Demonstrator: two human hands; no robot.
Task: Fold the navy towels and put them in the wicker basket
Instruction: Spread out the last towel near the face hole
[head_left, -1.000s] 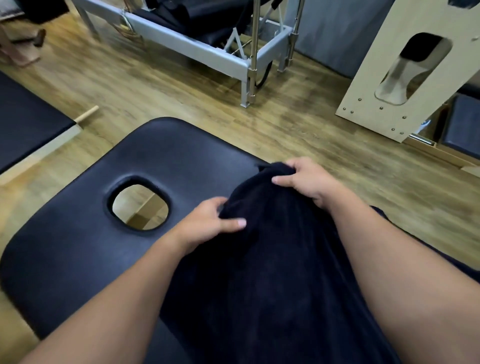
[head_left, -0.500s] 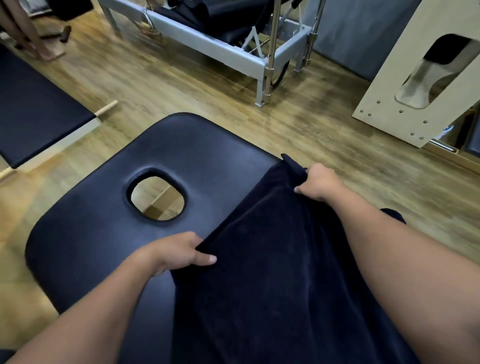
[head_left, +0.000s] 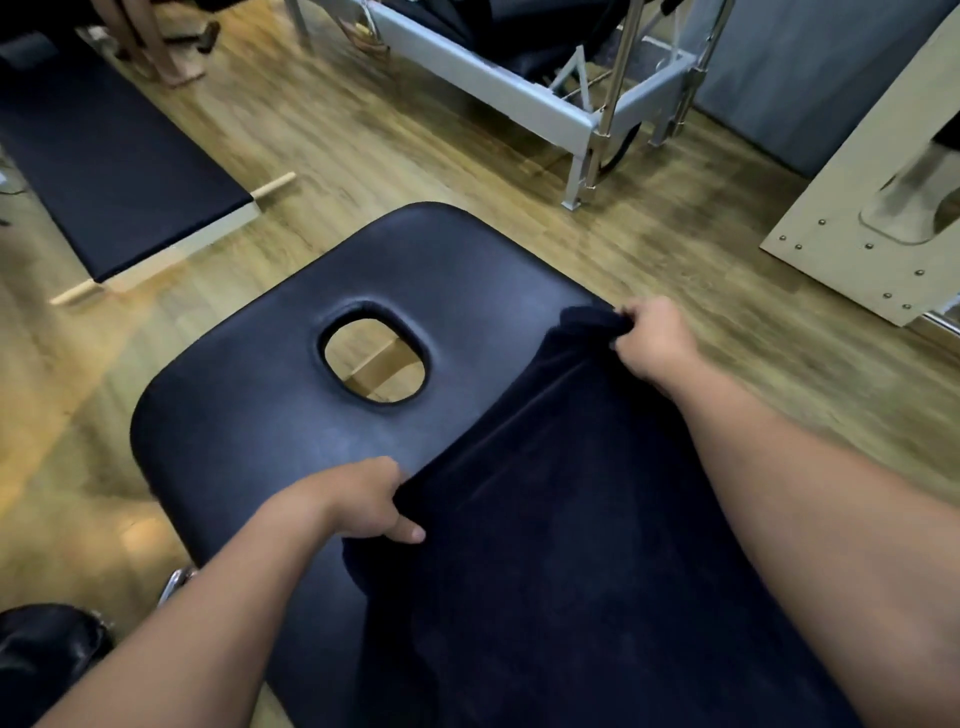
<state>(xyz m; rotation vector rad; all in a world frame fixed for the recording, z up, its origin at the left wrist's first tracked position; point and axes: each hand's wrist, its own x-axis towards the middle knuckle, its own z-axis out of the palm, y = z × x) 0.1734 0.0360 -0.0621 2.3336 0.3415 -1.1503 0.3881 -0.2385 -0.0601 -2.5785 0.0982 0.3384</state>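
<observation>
A navy towel (head_left: 561, 545) lies spread over the near right part of a black padded massage table (head_left: 270, 415). My left hand (head_left: 358, 499) grips the towel's near left corner. My right hand (head_left: 654, 343) pinches the far corner at the table's right edge, and the top edge is stretched taut between both hands. No wicker basket is in view.
The table has an oval face hole (head_left: 374, 361). A black mat on a low wooden platform (head_left: 104, 171) lies at the left. A grey metal exercise frame (head_left: 524, 98) stands behind, and a pale wooden panel (head_left: 872, 228) at the right. A person's bare feet (head_left: 171, 67) show at top left.
My hands have moved apart, the left one toward me and the right one outward, spreading the towel's top edge from bunched to taut. The camera has shifted, so the table appears further right.
</observation>
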